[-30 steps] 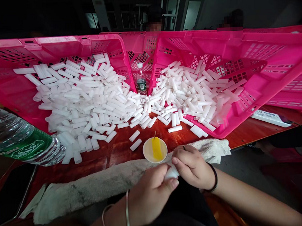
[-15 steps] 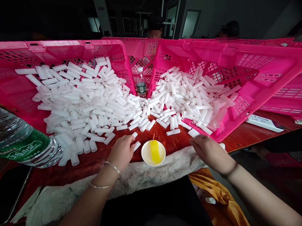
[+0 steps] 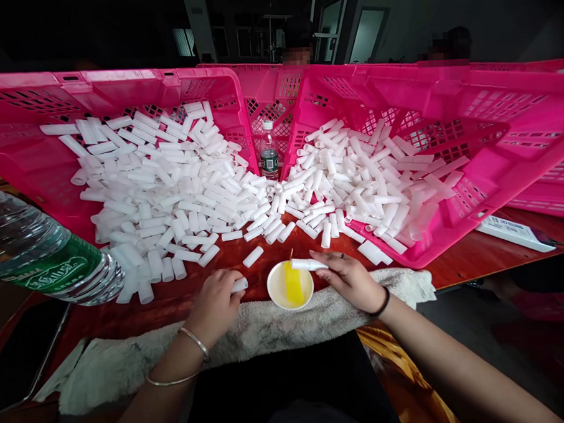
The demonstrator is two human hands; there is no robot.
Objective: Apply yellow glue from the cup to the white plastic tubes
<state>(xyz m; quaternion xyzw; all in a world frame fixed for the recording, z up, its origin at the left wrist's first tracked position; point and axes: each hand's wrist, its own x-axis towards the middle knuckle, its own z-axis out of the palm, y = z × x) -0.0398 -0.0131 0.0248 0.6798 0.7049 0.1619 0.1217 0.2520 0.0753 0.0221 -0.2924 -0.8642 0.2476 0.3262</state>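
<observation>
My right hand (image 3: 353, 282) is closed with thumb and fingers around one end of a white plastic tube (image 3: 303, 264), held level over the bowl. The white bowl (image 3: 276, 289) stands at the table's front and holds a yellow block (image 3: 293, 291) with a thin stick at its top. To the bowl's left, my left hand (image 3: 217, 306) is closed on a short white tube (image 3: 240, 285), whose end pokes out past the fingers. Just beyond that hand a loose tube (image 3: 253, 256) lies on the red table.
Two tipped pink crates (image 3: 211, 83) spill heaps of white tubes (image 3: 168, 179) onto the table. A small bottle (image 3: 269, 156) stands between them; a large bottle (image 3: 55, 265) leans in at left. A towel (image 3: 268, 330) lines the front edge. Two people are beyond the crates.
My right hand has moved left from beside the right crate to the bowl, with a white tube now in it. My left hand has drawn slightly back and holds a tube.
</observation>
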